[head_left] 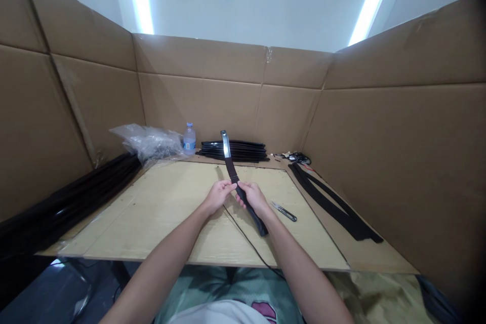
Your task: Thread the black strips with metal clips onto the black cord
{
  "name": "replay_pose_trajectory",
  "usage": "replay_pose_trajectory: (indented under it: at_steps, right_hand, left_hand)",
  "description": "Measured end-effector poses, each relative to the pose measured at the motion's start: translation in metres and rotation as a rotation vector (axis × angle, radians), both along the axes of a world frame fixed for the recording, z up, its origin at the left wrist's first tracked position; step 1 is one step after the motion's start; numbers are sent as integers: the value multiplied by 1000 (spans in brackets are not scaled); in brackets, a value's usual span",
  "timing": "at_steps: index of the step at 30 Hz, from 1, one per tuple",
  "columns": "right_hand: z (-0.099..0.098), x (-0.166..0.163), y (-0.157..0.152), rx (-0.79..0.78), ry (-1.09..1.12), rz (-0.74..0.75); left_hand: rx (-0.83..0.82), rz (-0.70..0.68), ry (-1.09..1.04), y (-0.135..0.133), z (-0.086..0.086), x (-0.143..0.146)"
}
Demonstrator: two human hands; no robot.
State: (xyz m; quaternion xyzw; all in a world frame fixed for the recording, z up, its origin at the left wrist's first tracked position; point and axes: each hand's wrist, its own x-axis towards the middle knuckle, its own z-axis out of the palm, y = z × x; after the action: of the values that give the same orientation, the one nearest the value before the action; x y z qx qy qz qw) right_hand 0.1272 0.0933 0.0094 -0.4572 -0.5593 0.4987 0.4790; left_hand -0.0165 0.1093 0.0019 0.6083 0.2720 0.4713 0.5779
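Observation:
Both hands are at a long black strip (231,166) with a shiny, silvery, slightly curved upper end that has a dark spot near its tip. The strip slants over the middle of the board, its wide black lower end (259,224) pointing toward me. My right hand (250,197) is wrapped round its middle, thumb on top. My left hand (220,195) is closed at the strip's left edge, fingertips pinched close to the right thumb; whether they hold something small there is hidden. A thin dark cord (243,232) runs from below my left hand over the front edge.
Small thread snips (284,211) lie right of my right hand. Black strips (330,202) lie along the right side. At the back are stacked black pieces (243,151), a water bottle (189,139), clear plastic bags (152,143) and tangled cables (296,157). Long black pieces (72,200) lie left. Cardboard walls (228,81) enclose three sides.

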Motion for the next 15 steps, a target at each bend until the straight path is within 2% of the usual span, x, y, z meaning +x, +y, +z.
replay_pose_trajectory:
  at_steps: [5, 9, 12, 15]
  right_hand:
    - [-1, 2, 1, 23, -111, -59]
    - [0, 2, 0, -3, -130, -82]
    - [3, 3, -1, -21, -67, -47]
    - [5, 4, -2, -55, 7, 48]
  left_hand:
    - [15, 84, 10, 5, -2, -1]
    - [34, 95, 9, 5, -1, 0]
    - [14, 91, -1, 2, 0, 1]
    - [-15, 79, -17, 0, 1, 3]
